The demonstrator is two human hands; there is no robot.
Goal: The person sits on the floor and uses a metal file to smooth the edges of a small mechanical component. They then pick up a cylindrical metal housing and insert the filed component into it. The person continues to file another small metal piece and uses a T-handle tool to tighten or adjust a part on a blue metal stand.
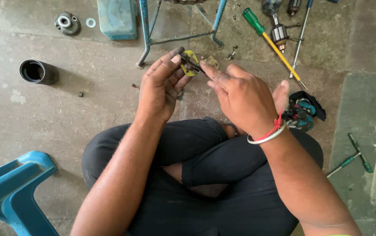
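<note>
Your left hand [161, 87], fingers curled, thumb and forefinger pinching the yellow part [189, 62] at its left edge; the part sits at the fingertips, held up above the floor [57, 118], just ahead of your crossed legs [205, 175]. Your right hand [240, 98], fingers drawn together, forefinger and thumb gripping a thin dark tool [195, 65] whose tip lies across the yellow part; the part is just left of this hand's fingertips, between your two hands. Right wrist: a red thread and a pale bangle [268, 134]. Just beyond the hands: a blue metal frame [146, 39] standing on the floor, small screws [232, 53] beside its foot. Right of your right hand: a dark and teal tool housing [302, 113], touching your knee. Farther right: a green-handled T-wrench [354, 158]. Upper right: a green-and-yellow screwdriver [272, 43], lying aslant beside a motor armature [279, 31] and a slim steel rod [300, 37]. Upper left: a black cylinder [38, 72] on its side, open end facing you; a round metal bearing cap [67, 22] with a white washer [91, 22] just beside it; a teal box [118, 18]. Lower left corner: a blue plastic stool [15, 192], well apart from your hands.
</note>
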